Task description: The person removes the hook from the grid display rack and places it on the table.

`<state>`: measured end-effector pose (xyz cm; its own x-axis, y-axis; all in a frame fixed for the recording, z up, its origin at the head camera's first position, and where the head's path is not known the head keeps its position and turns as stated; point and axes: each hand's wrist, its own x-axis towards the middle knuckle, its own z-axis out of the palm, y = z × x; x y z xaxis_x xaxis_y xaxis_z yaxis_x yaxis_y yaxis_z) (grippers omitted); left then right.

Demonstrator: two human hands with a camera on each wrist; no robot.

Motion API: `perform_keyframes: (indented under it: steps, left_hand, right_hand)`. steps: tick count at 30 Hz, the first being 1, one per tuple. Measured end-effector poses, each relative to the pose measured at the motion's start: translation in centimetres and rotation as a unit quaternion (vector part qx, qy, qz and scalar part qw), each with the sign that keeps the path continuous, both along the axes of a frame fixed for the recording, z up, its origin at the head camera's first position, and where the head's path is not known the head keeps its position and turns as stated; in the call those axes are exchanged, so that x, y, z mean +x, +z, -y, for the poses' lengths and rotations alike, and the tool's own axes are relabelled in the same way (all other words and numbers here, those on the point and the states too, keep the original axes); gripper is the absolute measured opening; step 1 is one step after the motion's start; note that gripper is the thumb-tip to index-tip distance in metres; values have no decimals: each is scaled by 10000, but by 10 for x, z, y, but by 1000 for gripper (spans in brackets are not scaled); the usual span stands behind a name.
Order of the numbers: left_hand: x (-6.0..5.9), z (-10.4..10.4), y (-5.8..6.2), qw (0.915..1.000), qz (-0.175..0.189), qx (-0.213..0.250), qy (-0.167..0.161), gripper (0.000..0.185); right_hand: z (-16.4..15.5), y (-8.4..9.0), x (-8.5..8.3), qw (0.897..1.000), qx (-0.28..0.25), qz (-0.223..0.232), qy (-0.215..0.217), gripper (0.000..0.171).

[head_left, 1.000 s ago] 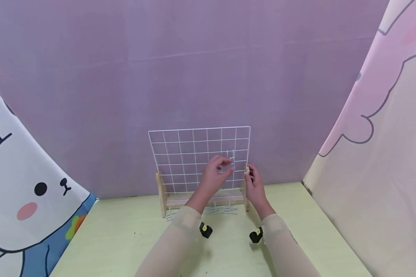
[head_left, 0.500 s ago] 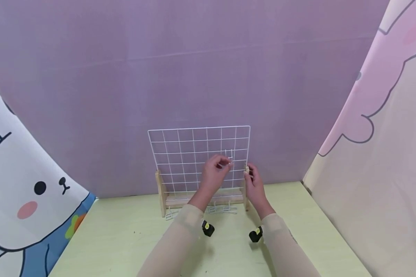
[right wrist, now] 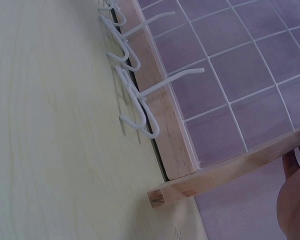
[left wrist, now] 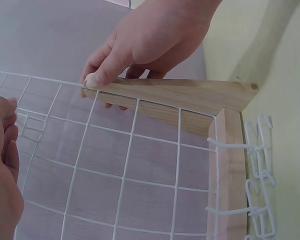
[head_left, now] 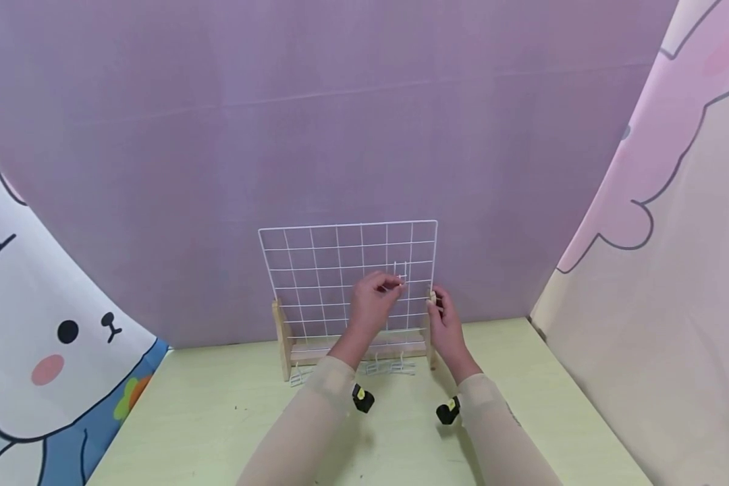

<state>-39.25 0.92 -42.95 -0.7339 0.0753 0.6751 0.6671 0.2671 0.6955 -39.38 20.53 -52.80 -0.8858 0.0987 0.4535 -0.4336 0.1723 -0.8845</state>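
A white wire grid panel (head_left: 327,278) stands upright in a wooden stand (head_left: 282,341). At the grid's right part, my left hand (head_left: 369,307) pinches a small white wire hook (head_left: 406,270) with thumb and fingertips; the pinched part is mostly hidden. In the left wrist view that hook (left wrist: 34,126) lies against the grid wires beside the fingertips. My right hand (head_left: 447,332) grips the top of the stand's right wooden upright (left wrist: 160,95), thumb on its end near the grid's edge.
Several white wire hooks (right wrist: 135,100) lie along the stand's front bar (right wrist: 172,145), some prongs pointing up; one hook (head_left: 299,376) lies farther left. Pale tabletop (head_left: 206,418) spreads in front. A purple cloth backdrop (head_left: 352,135) hangs close behind the grid.
My left thumb and fingers have come together on the hook, and the hook has shifted slightly left. My right hand keeps its grip on the upright.
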Motion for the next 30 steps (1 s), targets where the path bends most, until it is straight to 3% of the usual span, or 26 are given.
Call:
perform_keyframes:
  steps: [7,20,30]
  left_hand:
    - [0,2,8,9996,-141,-162,164,8]
    - [-1,7,22,9986,-531,-12,44,7]
    - [1,11,29,9978,-627,159,-150,6]
  right_hand:
    - [-1,-2,-3,9998,74,-157,-137,41]
    - [0,-3,-3,9994,-24,-320,-113,42]
    - [0,-2,-3,9995,71,-250,-154,40]
